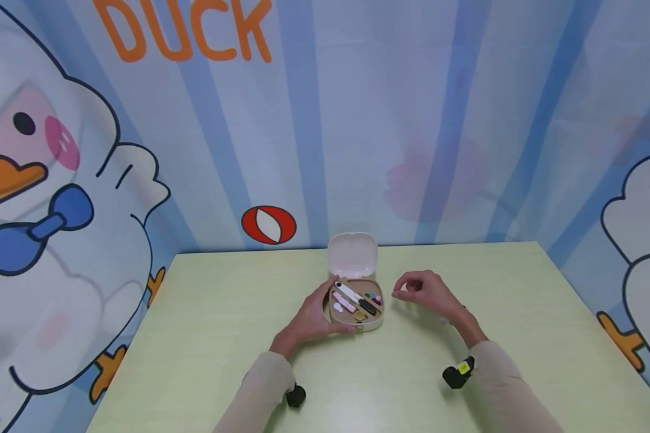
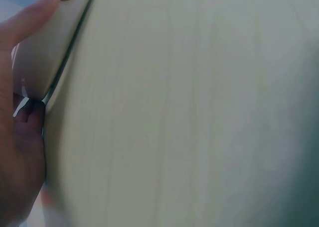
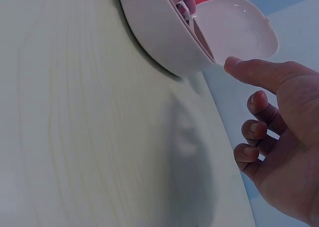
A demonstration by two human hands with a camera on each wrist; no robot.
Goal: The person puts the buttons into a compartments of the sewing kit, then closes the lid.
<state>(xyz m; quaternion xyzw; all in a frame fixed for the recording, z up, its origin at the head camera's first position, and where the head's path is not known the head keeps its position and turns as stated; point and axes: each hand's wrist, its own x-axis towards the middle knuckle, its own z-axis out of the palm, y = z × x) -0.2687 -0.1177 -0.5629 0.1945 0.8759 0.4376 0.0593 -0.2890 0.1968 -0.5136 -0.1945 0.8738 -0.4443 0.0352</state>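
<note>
A small white case point(image 1: 372, 325) stands on the table with its lid point(image 1: 352, 255) raised at the back. My left hand point(image 1: 312, 317) grips it from the left, thumb along the front near a small round clasp. On the tan inside lie a slim white-and-black stick point(image 1: 355, 299), a pink clip-like piece point(image 1: 343, 302), a gold round piece point(image 1: 360, 315), pale purple pieces point(image 1: 338, 307) and several small coloured bits point(image 1: 375, 297). My right hand point(image 1: 424, 292) hovers right of the case, fingers bent and thumb near the index finger; nothing shows in it. In the right wrist view its thumb point(image 3: 254, 72) points toward the lid.
The pale wooden table point(image 1: 195, 337) runs back to a blue striped curtain point(image 1: 352, 120) printed with ducks. Black wrist cameras sit at the left cuff point(image 1: 295, 396) and the right cuff point(image 1: 457, 375).
</note>
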